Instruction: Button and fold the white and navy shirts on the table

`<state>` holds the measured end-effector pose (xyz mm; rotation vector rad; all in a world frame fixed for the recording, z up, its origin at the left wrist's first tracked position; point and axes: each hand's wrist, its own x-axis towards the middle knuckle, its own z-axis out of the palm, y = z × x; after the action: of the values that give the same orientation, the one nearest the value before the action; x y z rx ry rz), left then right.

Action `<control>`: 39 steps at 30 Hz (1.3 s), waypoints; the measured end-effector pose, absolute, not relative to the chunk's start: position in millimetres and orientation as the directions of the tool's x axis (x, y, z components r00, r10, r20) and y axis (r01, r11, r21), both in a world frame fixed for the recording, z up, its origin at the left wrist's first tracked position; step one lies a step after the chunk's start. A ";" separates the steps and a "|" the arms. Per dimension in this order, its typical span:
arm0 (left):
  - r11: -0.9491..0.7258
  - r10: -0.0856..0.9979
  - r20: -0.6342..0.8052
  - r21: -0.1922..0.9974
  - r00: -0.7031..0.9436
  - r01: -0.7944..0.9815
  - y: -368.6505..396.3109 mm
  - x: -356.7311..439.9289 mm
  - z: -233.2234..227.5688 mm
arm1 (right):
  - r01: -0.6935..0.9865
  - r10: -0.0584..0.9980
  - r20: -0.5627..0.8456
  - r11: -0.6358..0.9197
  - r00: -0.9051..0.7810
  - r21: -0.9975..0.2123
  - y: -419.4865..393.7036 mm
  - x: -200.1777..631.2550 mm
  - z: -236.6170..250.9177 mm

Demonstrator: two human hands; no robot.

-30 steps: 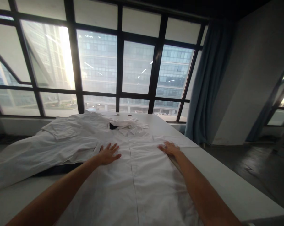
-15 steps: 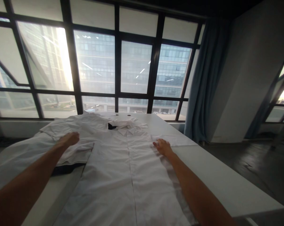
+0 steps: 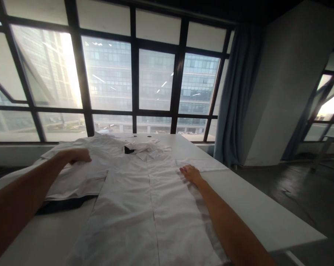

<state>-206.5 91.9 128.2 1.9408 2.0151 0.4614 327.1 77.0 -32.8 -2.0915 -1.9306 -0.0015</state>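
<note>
White shirt (image 3: 145, 207) lies face up and buttoned along the white tabletop (image 3: 255, 214), collar toward the window (image 3: 156, 74). My left hand (image 3: 74, 156) has its grip bunched on the left sleeve (image 3: 78, 177), fingers curled into the cloth, lifting it slightly; a dark strip shows under the sleeve's edge. My right hand (image 3: 190, 173) rests flat and open on the shirt's right side, pinning it. If I pull the sleeve too hard, I judge the body could drag sideways and wrinkle, since only one palm anchors it. A loose grip could let the sleeve slip back unevenly.
</note>
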 end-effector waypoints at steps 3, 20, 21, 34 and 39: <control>-0.020 0.919 -0.348 0.425 0.184 0.905 81.0 -128.9 139.2 | 0.977 0.975 0.203 -0.041 0.085 -0.210 73.2 324.9 -30.0; -0.403 0.885 -0.294 -0.098 0.360 0.910 64.6 -86.0 59.4 | 0.716 0.829 0.407 0.545 -0.384 -0.436 45.5 255.6 -1.3; -0.396 0.890 -0.289 -0.104 0.354 0.912 60.2 -86.9 55.8 | 0.684 0.824 0.384 0.563 -0.417 -0.464 41.1 248.8 0.8; -0.332 0.429 -0.447 0.730 0.785 0.597 -0.6 -44.5 107.0 | 0.481 0.805 -0.114 0.228 -0.582 -0.847 23.2 222.1 10.6; -0.393 0.806 -0.150 0.589 0.573 0.706 53.7 -48.5 69.3 | 0.526 0.744 -0.286 0.102 -0.604 -0.844 13.2 229.2 22.0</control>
<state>-48.5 53.7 69.3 2.1936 1.2012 0.2113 229.2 13.2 22.0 -1.2728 -2.1636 1.5083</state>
